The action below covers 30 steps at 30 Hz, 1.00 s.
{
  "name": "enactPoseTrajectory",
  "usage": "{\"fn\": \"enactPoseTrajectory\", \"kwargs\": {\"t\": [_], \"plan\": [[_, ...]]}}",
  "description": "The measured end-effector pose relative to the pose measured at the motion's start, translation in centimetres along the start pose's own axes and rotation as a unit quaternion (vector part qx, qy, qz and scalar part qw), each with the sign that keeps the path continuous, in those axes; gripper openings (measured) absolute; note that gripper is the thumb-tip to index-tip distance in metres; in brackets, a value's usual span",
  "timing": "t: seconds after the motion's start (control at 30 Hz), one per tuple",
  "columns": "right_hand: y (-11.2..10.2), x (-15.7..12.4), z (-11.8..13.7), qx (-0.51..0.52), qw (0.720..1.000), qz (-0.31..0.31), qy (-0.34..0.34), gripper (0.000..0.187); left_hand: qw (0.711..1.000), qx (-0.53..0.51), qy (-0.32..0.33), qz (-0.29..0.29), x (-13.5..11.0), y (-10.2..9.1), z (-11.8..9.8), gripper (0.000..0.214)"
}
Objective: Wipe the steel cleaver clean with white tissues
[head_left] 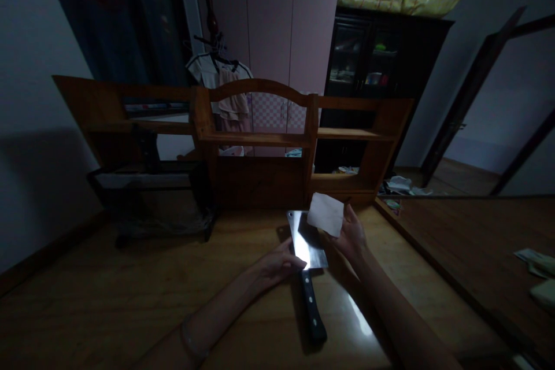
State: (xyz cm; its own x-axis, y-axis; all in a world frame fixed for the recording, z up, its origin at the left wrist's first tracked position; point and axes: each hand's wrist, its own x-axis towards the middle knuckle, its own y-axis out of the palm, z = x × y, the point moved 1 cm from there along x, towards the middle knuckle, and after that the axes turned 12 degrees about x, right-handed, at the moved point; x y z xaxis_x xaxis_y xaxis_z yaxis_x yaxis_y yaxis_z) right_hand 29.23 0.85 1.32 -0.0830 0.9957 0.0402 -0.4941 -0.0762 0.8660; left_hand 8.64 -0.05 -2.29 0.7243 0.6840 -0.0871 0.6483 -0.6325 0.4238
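A cleaver [311, 254] with a broad shiny blade and a black riveted handle is over the wooden desk, its handle toward me. My left hand [280, 263] is closed on the blade near the handle, thumb on the upper face; its other fingers are partly hidden at the blade's left edge. My right hand [350, 234] holds a folded white tissue [326, 213] by its right side, just above the blade's upper right part. The tissue casts a dark shadow or reflection on the metal. The light is dim, and whether the tissue touches the blade I cannot tell.
The wooden desk [173, 289] carries a low shelf unit [260, 139] along its back. A dark-framed box or rack [151, 202] stands at the left. Beyond the desk's right edge lie papers [537, 263] on a brown surface. Pink wardrobe doors [269, 40] are behind.
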Motion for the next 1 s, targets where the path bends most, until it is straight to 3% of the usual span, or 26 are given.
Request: {"fn": "enactPoseTrajectory", "kwargs": {"t": [0.1,0.17,0.23,0.3,0.37,0.43,0.53,0.63,0.7,0.8,1.0], "plan": [[0.0,0.2,-0.2,-0.046,0.999,0.0,-0.008,0.054,1.0,0.004,0.001,0.0,0.0,0.0,0.1,0.065],[-0.3,0.5,-0.3,-0.125,0.99,-0.038,-0.057,0.051,1.0,0.005,0.002,0.0,0.0,0.0,0.0,0.065],[-0.4,0.6,-0.3,-0.231,0.955,-0.094,-0.16,0.048,1.0,0.007,-0.004,-0.006,-0.1,0.0,0.0,0.063],[0.0,0.4,-0.4,-0.325,0.902,-0.098,-0.266,0.044,1.0,0.009,-0.006,-0.009,0.0,0.0,0.1,0.062],[0.7,0.1,-1.0,-0.42,0.846,-0.025,-0.326,0.046,1.0,0.01,0.001,-0.004,0.1,-0.2,0.4,0.063],[1.4,-0.2,-2.3,-0.529,0.78,0.08,-0.325,0.055,1.0,0.013,0.007,0.001,0.2,-0.5,0.7,0.064],[1.4,-0.1,-4.6,-0.649,0.694,0.201,-0.237,0.066,1.0,0.018,0.001,-0.014,0.3,-0.7,0.9,0.06],[1.0,0.3,-5.8,-0.714,0.624,0.257,-0.186,0.066,1.0,0.012,-0.003,-0.015,0.2,-0.5,0.7,0.055],[0.9,0.4,-5.8,-0.731,0.606,0.256,-0.18,0.058,1.0,0.013,0.004,0.0,0.2,-0.3,0.4,0.056],[1.0,0.5,-5.2,-0.744,0.601,0.23,-0.178,0.049,0.999,0.027,-0.001,0.02,0.2,-0.2,0.2,0.06],[-0.6,1.1,-4.1,-0.767,0.598,0.146,-0.182,0.048,0.998,0.017,0.003,0.054,0.5,-0.6,0.5,0.072]]}}
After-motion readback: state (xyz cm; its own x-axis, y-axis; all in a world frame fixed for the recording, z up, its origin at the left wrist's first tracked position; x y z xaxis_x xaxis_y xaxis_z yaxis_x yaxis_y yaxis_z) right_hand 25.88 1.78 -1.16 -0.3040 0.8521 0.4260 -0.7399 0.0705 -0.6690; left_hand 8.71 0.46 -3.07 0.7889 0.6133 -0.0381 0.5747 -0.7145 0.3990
